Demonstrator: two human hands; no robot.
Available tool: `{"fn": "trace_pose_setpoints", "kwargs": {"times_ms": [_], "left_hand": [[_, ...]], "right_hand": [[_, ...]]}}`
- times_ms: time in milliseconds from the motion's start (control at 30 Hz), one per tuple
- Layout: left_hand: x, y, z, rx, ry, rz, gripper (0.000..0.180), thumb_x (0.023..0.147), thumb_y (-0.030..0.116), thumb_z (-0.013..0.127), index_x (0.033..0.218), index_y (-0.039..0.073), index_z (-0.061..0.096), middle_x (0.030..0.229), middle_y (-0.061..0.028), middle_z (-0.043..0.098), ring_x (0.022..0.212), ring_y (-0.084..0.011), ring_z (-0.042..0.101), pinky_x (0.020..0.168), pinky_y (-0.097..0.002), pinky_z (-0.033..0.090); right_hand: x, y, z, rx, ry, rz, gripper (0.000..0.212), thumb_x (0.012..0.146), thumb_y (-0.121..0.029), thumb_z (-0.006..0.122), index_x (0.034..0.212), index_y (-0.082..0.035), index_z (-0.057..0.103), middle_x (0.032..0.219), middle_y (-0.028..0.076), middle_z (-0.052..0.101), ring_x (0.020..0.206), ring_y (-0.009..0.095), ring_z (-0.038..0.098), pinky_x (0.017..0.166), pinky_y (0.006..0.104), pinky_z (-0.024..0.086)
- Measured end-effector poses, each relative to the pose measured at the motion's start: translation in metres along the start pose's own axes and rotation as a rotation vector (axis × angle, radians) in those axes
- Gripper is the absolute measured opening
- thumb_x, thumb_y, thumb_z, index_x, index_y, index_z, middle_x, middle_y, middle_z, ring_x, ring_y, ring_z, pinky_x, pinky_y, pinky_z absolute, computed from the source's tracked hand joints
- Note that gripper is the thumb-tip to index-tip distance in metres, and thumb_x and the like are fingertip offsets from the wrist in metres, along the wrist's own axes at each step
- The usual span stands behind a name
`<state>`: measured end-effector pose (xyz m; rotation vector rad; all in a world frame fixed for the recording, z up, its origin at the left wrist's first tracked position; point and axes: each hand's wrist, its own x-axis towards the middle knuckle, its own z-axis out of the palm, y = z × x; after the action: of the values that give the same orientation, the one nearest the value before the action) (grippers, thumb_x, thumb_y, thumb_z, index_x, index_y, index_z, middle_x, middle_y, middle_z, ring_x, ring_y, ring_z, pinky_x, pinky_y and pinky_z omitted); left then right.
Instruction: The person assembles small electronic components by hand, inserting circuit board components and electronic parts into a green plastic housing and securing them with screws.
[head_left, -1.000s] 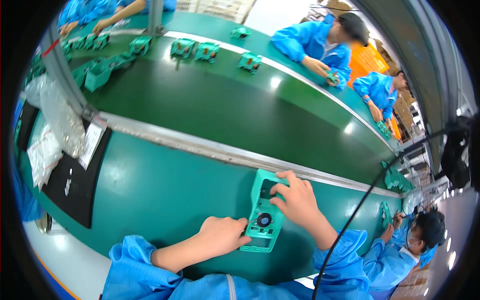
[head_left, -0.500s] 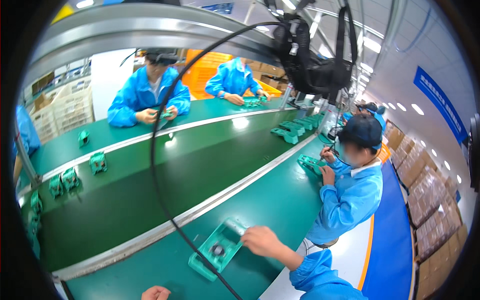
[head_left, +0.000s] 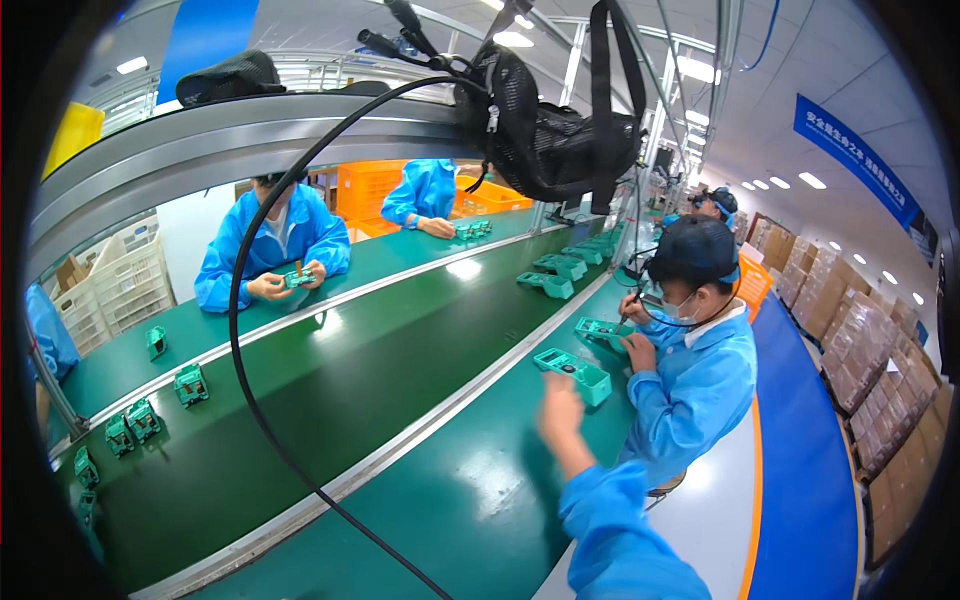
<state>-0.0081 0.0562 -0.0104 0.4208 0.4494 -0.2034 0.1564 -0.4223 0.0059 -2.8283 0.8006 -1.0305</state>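
Observation:
My right hand (head_left: pixel 561 408) reaches forward over the green bench top (head_left: pixel 470 470), smeared by motion. Just beyond its fingertips lies a green plastic housing (head_left: pixel 592 383) with a dark round part in it. Whether my fingers still touch the housing cannot be made out. My left hand is out of the picture. Close by, a co-worker's hands (head_left: pixel 637 345) work with a thin tool on another green housing (head_left: pixel 603 331).
A conveyor belt (head_left: pixel 400 345) runs beyond the bench rail, carrying several green housings (head_left: pixel 190 384). A black cable (head_left: pixel 243 370) arches across the view, below a hanging black bag (head_left: pixel 560 140). Two people in blue (head_left: pixel 268 235) work across the belt. Wrapped cartons (head_left: pixel 870 360) stand at right.
The housing has gone from the bench in front of me to beside the co-worker, my right hand moving forward with it. My left hand has left the view, which has shifted.

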Motion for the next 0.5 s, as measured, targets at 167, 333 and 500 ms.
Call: {"fn": "trace_pose_setpoints", "kwargs": {"times_ms": [167,333,500], "left_hand": [[0.012,-0.005,-0.02,0.056,-0.133,-0.025,0.017,0.082,0.01,0.045,0.097,0.003,0.048,0.083,-0.0086,0.054,0.073,-0.0176,0.05,0.072,-0.0327,0.042],[-0.005,-0.012,-0.002,0.01,-0.028,0.067,0.023,0.08,0.018,0.042,0.095,0.003,0.051,0.095,-0.0073,0.055,0.093,-0.0185,0.05,0.084,-0.0326,0.04],[-0.002,-0.005,-0.016,-0.117,-0.02,0.083,0.026,0.077,0.022,0.042,0.092,0.003,0.052,0.095,-0.0078,0.055,0.093,-0.0195,0.051,0.083,-0.0319,0.041]], "right_hand": [[-0.152,-0.189,-0.079,1.207,-0.504,-1.034,0.022,0.07,-0.015,0.052,0.089,-0.005,0.056,0.092,0.014,0.054,0.089,0.03,0.051,0.075,0.0407,0.042],[-0.251,-0.252,-0.106,1.325,-0.274,-1.39,0.012,0.072,-0.027,0.054,0.082,-0.02,0.054,0.097,0.001,0.048,0.087,0.025,0.045,0.069,0.0351,0.036],[-0.269,-0.257,-0.095,1.228,-0.413,-1.215,0.013,0.071,-0.032,0.056,0.078,-0.021,0.055,0.089,-0.001,0.048,0.077,0.02,0.044,0.062,0.0355,0.034]]}}
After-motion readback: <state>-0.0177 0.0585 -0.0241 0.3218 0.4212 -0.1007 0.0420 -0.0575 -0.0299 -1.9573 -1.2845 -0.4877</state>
